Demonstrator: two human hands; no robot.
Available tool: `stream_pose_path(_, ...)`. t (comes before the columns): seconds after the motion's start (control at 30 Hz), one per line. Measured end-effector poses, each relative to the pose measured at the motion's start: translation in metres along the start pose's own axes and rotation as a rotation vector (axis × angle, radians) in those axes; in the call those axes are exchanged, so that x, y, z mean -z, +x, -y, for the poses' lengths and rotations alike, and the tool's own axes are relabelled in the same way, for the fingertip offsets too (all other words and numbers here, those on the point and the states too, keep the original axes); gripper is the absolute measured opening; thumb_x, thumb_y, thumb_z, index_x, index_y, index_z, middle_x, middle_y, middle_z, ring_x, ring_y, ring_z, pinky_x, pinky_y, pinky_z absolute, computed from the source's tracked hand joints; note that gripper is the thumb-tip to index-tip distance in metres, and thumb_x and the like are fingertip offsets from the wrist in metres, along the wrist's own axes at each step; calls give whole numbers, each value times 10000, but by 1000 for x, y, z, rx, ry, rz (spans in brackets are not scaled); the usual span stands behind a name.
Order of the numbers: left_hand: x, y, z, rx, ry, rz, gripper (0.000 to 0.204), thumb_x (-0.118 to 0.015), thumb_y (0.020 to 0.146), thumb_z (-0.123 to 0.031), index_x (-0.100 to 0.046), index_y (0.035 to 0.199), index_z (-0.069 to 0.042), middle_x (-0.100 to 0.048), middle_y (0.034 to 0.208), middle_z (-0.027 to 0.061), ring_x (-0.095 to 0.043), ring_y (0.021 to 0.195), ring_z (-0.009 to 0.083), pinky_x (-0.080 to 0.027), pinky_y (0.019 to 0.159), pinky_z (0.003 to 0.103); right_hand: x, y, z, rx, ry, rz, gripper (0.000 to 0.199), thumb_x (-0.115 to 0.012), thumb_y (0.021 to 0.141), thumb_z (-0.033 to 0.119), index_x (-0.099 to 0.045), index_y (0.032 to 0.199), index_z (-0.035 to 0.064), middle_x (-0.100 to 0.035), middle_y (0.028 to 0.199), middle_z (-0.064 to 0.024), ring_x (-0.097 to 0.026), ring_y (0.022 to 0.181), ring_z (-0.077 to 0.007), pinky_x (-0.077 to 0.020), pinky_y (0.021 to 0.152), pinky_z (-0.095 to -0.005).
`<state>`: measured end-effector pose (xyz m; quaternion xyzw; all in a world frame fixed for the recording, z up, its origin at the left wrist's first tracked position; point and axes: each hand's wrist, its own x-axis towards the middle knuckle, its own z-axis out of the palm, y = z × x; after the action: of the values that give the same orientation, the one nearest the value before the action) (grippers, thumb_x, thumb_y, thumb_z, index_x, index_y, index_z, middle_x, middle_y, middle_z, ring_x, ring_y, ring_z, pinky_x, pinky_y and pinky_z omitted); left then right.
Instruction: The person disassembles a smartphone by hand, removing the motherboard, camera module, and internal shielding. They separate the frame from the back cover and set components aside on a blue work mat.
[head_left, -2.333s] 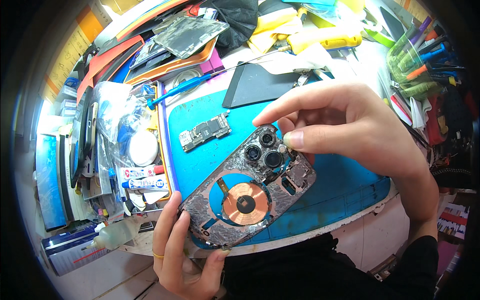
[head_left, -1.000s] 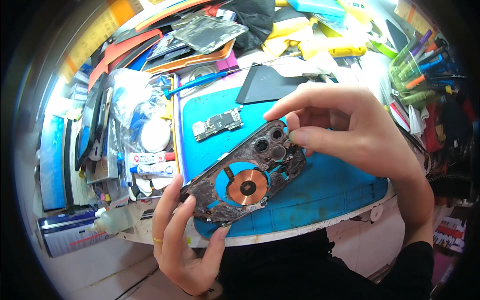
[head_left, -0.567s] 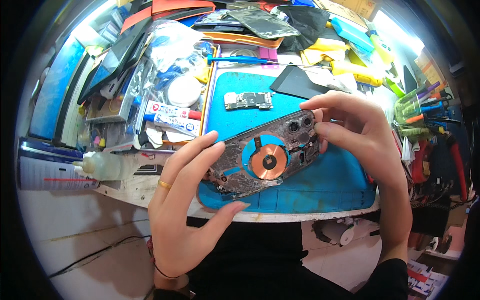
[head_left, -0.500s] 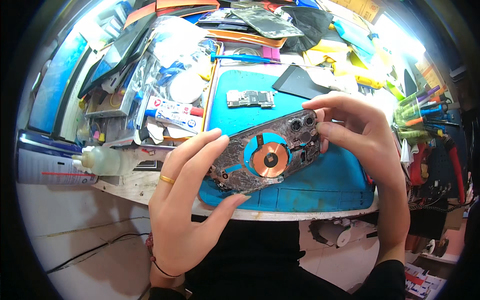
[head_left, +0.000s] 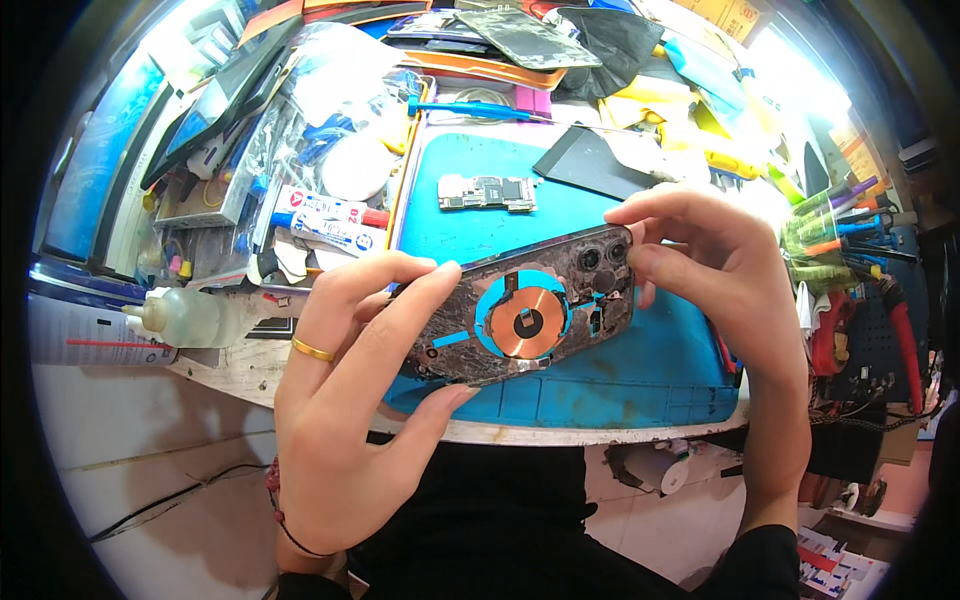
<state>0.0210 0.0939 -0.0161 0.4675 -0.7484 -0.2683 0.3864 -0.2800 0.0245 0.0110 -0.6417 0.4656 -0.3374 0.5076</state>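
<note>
I hold an opened phone back housing [head_left: 520, 315] above the blue work mat [head_left: 640, 370], its inside facing me with a round copper coil in the middle and camera holes at the right end. My left hand [head_left: 350, 400], with a gold ring, grips the housing's left end between thumb and fingers. My right hand [head_left: 720, 270] pinches the right end by the camera cluster. A small circuit board [head_left: 487, 193] lies on the mat beyond the housing.
A squeeze bottle [head_left: 185, 318] stands at the bench's left front edge, a red and white tube [head_left: 325, 212] lies left of the mat. A dark triangular sheet [head_left: 590, 165] rests at the mat's far right. Tools in a holder [head_left: 830, 235] crowd the right; phone screens and bags pile up behind.
My left hand has shifted from under the housing's lower end to gripping its left end from above. The housing has turned closer to level. The view has swung, so the bench sits higher in frame.
</note>
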Motion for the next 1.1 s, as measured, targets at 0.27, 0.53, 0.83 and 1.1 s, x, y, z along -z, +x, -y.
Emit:
stream_pose_path(0.27, -3, 3, 0, -1, -3, -13, 760, -874, 712, 160, -712, 1448, 57, -599, 1473, 171, -690, 1216, 274, -597, 1044, 398, 1, -3, 3, 8, 22, -51, 307, -755, 982, -50, -762, 1289, -66, -734, 1004, -76, -707, 885, -134, -609, 754, -292)
stream_pose_path(0.53, -1, 23, 2, -68, 39, 0, 789, -845, 689, 183, -712, 1457, 57, -602, 1474, 166, -688, 1217, 278, -592, 1046, 395, 8, -3, 4, 22, -2, -104, 306, -757, 966, -39, -759, 1270, -67, -751, 1011, -90, -719, 882, -140, -619, 752, -301)
stream_pose_path(0.83, -4, 50, 14, -183, 147, -24, 807, -845, 673, 210, -733, 1444, 2, -618, 1439, 147, -689, 1196, 277, -603, 996, 391, 5, -3, 7, 33, -48, -220, 291, -759, 952, -30, -756, 1241, -69, -767, 993, -106, -751, 864, -160, -653, 774, -309)
stream_pose_path(1.1, -3, 40, 12, -158, 123, -2, 776, -863, 687, 185, -739, 1427, -13, -623, 1419, 151, -680, 1171, 281, -593, 1003, 392, 12, -6, 10, 75, -75, -148, 261, -788, 925, -58, -757, 1184, -68, -765, 1051, -134, -770, 924, -183, -683, 788, -341)
